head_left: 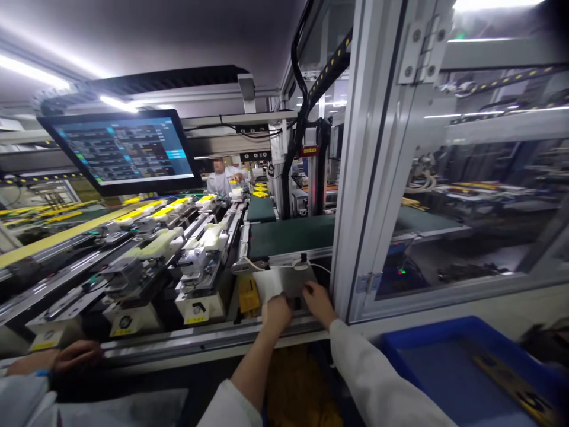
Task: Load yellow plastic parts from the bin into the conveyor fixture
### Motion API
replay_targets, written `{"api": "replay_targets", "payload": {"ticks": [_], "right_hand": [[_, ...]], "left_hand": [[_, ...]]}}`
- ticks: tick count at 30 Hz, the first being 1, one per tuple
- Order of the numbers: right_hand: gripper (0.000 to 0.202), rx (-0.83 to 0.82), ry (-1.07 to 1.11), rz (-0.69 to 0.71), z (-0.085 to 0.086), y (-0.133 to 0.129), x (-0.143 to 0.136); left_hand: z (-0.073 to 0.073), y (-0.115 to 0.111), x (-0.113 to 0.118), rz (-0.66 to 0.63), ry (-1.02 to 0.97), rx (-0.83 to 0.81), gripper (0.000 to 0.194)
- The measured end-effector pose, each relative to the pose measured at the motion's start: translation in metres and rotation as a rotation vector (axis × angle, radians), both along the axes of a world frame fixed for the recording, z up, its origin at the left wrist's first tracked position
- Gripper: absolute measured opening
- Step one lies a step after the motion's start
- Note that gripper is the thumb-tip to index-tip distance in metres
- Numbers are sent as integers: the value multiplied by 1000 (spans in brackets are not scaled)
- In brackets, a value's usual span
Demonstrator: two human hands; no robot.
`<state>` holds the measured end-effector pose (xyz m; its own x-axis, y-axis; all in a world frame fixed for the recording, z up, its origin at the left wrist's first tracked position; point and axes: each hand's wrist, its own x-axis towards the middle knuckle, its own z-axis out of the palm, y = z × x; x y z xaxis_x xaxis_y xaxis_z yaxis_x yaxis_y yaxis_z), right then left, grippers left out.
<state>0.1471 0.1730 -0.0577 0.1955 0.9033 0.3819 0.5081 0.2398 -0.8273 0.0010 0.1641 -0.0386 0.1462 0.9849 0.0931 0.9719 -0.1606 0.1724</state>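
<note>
Both hands reach to a grey metal plate (291, 279) at the near end of the machine. My left hand (278, 311) is on its left part, back toward me, with the fingers curled under and mostly hidden. At the plate's right side, my right hand (319, 301) has its fingertips bent together. Whatever either hand holds is too small or too covered to make out. A yellow block (248, 295) stands just left of my left hand. Behind the plate a white cable (320, 266) runs along the edge of a green conveyor belt (293, 236).
Fixture rails (195, 261) with yellow and white parts run away on the left, under a monitor (120, 151). A co-worker's hand (77, 356) rests at lower left; another person (221, 177) is farther back. An aluminium post (367, 160) and a blue tray (427, 329) are on the right.
</note>
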Motion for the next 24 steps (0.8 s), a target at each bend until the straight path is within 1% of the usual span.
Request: {"api": "replay_targets", "payload": {"ticks": [6, 12, 24], "right_hand": [[30, -5, -2, -7, -5, 2, 1], [27, -20, 6, -25, -2, -1, 1], [26, 3, -48, -36, -2, -1, 1]], "left_hand": [[-1, 2, 1, 6, 3, 1, 30], [-4, 4, 1, 4, 9, -10, 31], [1, 0, 2, 27, -3, -19, 32]]}}
